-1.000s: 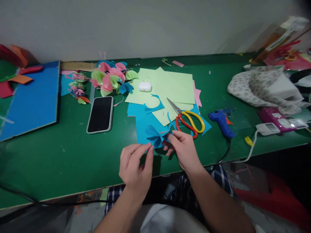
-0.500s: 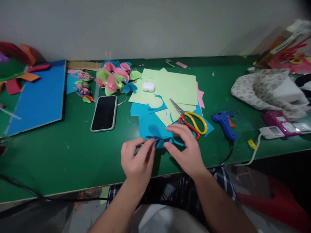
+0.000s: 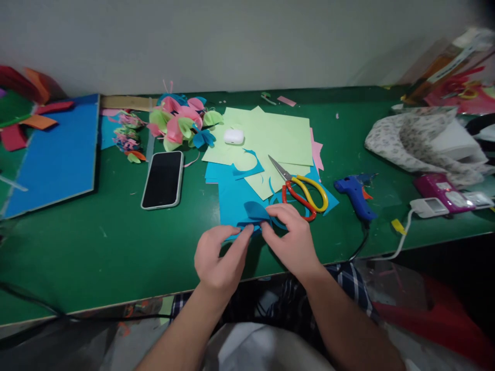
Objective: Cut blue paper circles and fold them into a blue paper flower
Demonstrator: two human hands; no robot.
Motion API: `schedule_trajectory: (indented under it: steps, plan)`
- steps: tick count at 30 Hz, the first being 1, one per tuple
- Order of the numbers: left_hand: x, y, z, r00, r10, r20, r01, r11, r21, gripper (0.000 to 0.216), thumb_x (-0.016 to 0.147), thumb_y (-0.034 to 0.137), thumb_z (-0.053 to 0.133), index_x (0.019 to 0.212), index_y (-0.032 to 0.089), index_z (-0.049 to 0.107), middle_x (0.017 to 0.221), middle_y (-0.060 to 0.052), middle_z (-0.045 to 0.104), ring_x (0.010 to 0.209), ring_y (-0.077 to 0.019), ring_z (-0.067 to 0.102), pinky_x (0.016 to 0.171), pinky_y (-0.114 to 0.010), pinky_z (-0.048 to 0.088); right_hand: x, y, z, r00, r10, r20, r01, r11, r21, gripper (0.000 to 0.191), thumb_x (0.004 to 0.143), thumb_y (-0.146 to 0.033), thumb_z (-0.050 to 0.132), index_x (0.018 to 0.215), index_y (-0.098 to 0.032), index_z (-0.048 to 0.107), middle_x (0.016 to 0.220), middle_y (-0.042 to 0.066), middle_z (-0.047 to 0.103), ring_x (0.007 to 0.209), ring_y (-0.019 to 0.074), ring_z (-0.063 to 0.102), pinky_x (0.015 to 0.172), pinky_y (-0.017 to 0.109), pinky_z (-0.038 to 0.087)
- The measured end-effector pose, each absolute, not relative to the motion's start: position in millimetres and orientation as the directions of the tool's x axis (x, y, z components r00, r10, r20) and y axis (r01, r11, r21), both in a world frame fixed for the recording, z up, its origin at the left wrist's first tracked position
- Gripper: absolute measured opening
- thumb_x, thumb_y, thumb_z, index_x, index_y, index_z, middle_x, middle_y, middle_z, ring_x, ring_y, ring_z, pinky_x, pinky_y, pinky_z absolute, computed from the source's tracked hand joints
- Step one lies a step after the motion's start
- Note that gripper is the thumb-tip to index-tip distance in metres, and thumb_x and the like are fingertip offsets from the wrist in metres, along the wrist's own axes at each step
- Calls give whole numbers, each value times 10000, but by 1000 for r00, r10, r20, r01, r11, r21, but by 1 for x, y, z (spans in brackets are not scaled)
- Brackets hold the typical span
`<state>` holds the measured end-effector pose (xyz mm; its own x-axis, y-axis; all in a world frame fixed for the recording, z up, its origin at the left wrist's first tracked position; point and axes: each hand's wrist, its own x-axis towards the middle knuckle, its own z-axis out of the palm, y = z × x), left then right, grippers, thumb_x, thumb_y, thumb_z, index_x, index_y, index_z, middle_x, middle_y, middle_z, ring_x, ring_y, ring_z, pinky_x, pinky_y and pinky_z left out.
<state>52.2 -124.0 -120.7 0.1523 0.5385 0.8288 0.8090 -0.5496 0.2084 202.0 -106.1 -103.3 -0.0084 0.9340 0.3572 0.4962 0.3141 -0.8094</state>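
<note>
A blue paper flower (image 3: 255, 212) with folded petals is held just above the front edge of the blue paper sheet (image 3: 234, 198). My left hand (image 3: 222, 252) pinches it from the left, thumb and fingers closed on its lower part. From the right, my right hand (image 3: 292, 237) grips a petal between thumb and forefinger. Both sets of fingertips hide part of the flower. Beside my right hand lie scissors (image 3: 294, 180) with one yellow and one red handle, blades pointing away to the left. Blue paper offcuts (image 3: 247, 165) lie around them.
Light green sheets (image 3: 284, 136) carry a white earbud case (image 3: 234, 136). Finished paper flowers (image 3: 183, 121) sit at the back, behind a phone (image 3: 163, 180). A blue glue gun (image 3: 356, 193) with its cord lies right; a blue board (image 3: 62, 154) is far left.
My right hand has moved left and closed its fingers on the paper flower. The flower has turned slightly, while my left hand keeps its pinch.
</note>
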Motion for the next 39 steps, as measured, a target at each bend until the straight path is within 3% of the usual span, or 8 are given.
schedule_trajectory:
  steps: [4, 9, 13, 18, 24, 31, 35, 39]
  plan:
    - [54, -124, -120, 167, 533, 829, 819, -543, 185, 246, 713, 52, 707, 914, 193, 690, 818, -36, 605, 737, -145, 611, 643, -261, 505, 200, -106, -105, -2, 938, 348, 519, 298, -801, 116, 752, -138, 571, 798, -200, 659, 849, 67, 694, 842, 222, 611, 763, 374, 521]
    - [52, -130, -115, 186, 551, 814, 804, -562, 197, 239, 716, 86, 719, 917, 207, 674, 874, -38, 589, 767, -151, 608, 672, -279, 521, 200, -106, -105, -14, 874, 486, 537, 417, -734, 157, 790, -112, 557, 830, -220, 665, 852, 58, 697, 878, 217, 616, 817, 390, 516]
    - [43, -140, -114, 142, 595, 791, 755, -582, 302, 292, 712, 70, 705, 961, 219, 666, 930, -55, 579, 816, -170, 595, 720, -307, 515, 202, -106, -105, -54, 787, 615, 562, 533, -633, 174, 787, -74, 549, 834, -202, 658, 842, 72, 701, 909, 232, 615, 850, 408, 515]
    - [38, -138, -113, -1, 638, 770, 672, -570, 473, 413, 739, 54, 653, 1112, 230, 638, 919, -52, 625, 841, -179, 589, 747, -329, 489, 204, -106, -104, -133, 772, 621, 565, 574, -593, 196, 781, -51, 573, 846, -218, 652, 851, 41, 704, 941, 239, 604, 868, 429, 503]
    - [40, -127, -100, -40, 849, 527, 544, -424, 724, 296, 818, 103, 609, 1079, 236, 652, 934, -24, 659, 829, -135, 604, 741, -261, 495, 204, -107, -106, -190, 764, 617, 565, 599, -568, 177, 828, -83, 569, 884, -205, 686, 874, 47, 703, 965, 232, 575, 881, 427, 500]
    - [36, -127, -84, -44, 966, 256, 409, -216, 886, 170, 832, 193, 612, 962, 264, 695, 918, 12, 680, 847, -130, 619, 736, -226, 492, 206, -105, -103, -189, 731, 656, 576, 624, -529, 165, 812, -69, 594, 828, -160, 731, 843, 85, 712, 928, 243, 585, 830, 416, 526]
    - [35, -127, -75, 5, 970, 243, 446, -220, 867, 199, 833, 213, 602, 1011, 249, 682, 946, -3, 675, 853, -143, 626, 756, -245, 496, 205, -106, -102, -216, 718, 662, 593, 635, -496, 198, 824, -62, 572, 830, -170, 738, 844, 79, 718, 920, 243, 595, 809, 425, 530]
    - [38, -126, -70, 45, 965, 258, 604, -232, 762, 116, 801, 199, 632, 892, 205, 703, 862, -4, 677, 793, -129, 631, 724, -224, 488, 206, -106, -102, -226, 714, 663, 617, 632, -470, 210, 827, -62, 570, 836, -190, 737, 847, 66, 719, 925, 243, 602, 803, 425, 528]
